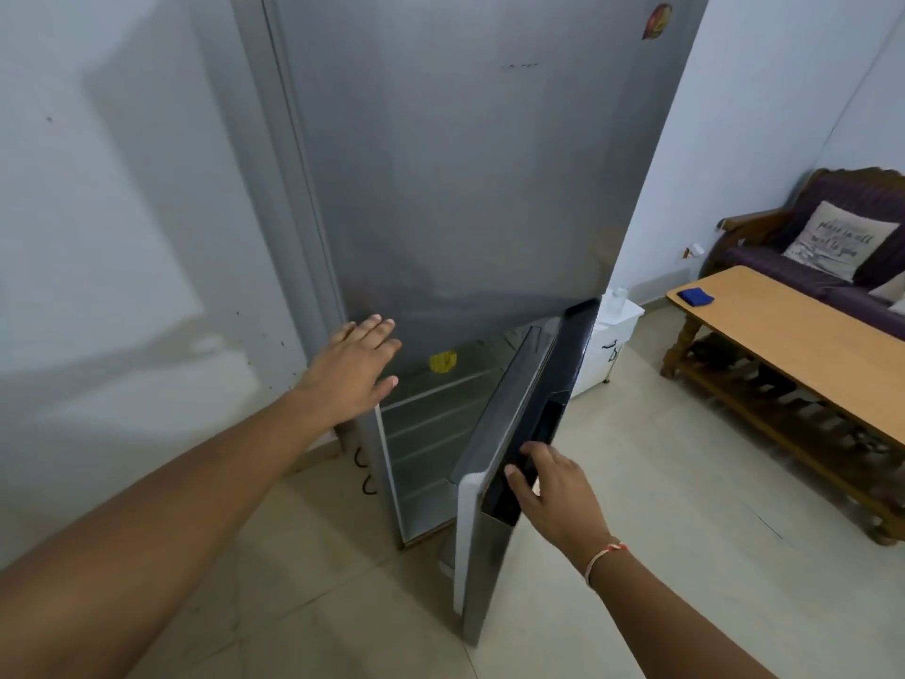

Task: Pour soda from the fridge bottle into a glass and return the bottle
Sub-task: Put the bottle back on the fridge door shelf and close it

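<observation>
A tall grey fridge (470,164) fills the middle of the head view. Its lower door (494,482) stands partly open, swung toward me on the right. My right hand (553,487) grips the dark handle recess on that door's edge, fingers curled into it. My left hand (357,370) lies flat with straight fingers against the upper door's bottom left corner. Inside the lower compartment I see bare wire shelves (431,433) and a small yellow item (443,361) at the back. No bottle or glass is in sight.
A wooden coffee table (803,345) with a blue cloth (696,296) stands at the right, a dark sofa (842,237) with a cushion behind it. A white bin (614,335) sits beside the fridge. A wall runs along the left; tiled floor lies below.
</observation>
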